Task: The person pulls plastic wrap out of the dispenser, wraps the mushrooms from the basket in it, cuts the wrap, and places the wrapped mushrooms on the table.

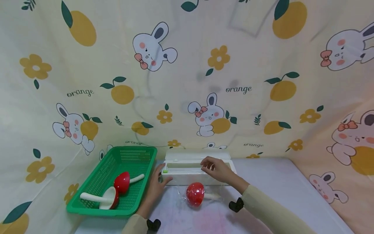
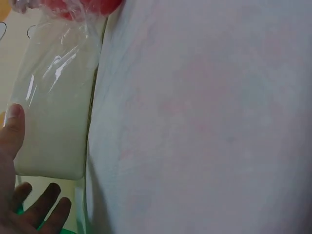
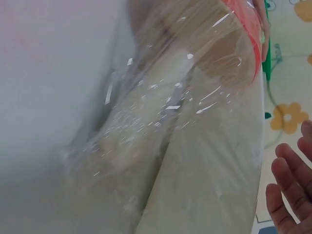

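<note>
A white cling film dispenser [image 1: 187, 179] lies lengthwise on the table, its lid [image 1: 197, 155] raised at the back. My left hand [image 1: 157, 182] is at the dispenser's left end; the left wrist view shows the thumb [image 2: 15, 119] over its face and the other fingers spread past the end. Over the right part of the dispenser hovers my right hand [image 1: 216, 169], fingers loosely bent and nothing between them. In front lies a toy mushroom [image 1: 195, 194] with a red cap and pale stem, covered by clear cling film [image 3: 122, 141] that stretches against the dispenser's front.
On the left stands a green plastic basket [image 1: 71, 198] holding two more mushrooms, one with a red cap [image 1: 122, 182] facing up, another with its white stem [image 1: 93, 197] pointing left. A printed curtain [image 1: 181, 81] hangs behind the white-covered table [image 1: 263, 182].
</note>
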Demonstrator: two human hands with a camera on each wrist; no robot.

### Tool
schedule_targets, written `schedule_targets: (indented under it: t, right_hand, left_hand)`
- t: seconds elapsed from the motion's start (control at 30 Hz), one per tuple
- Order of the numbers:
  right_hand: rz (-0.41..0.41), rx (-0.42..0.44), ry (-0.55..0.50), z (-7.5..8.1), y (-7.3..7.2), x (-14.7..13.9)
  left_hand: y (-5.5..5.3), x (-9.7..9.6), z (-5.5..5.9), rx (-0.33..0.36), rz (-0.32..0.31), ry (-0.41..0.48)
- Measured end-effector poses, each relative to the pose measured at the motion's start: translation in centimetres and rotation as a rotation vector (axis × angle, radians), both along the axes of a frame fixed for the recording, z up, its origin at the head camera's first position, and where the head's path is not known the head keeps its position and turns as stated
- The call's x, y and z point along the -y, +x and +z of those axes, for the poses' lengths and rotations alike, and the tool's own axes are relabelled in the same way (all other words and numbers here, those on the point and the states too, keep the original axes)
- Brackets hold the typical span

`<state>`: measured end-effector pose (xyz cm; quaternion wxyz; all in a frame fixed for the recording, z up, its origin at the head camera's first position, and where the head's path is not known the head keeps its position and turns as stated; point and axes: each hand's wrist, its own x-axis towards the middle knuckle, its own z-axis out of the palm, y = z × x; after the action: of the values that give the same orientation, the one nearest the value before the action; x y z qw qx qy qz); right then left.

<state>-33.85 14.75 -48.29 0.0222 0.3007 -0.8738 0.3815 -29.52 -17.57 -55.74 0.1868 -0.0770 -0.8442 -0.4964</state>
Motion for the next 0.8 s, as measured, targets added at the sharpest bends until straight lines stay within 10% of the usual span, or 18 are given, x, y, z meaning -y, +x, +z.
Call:
schedule_targets:
  t: [0.8]
  right_hand:
    - [0.099,0.119,-0.029,0.5,-2.8,7.1]
  left_hand:
    - [-1.3,0.5,-0.4,0.124,-0.003,0.102]
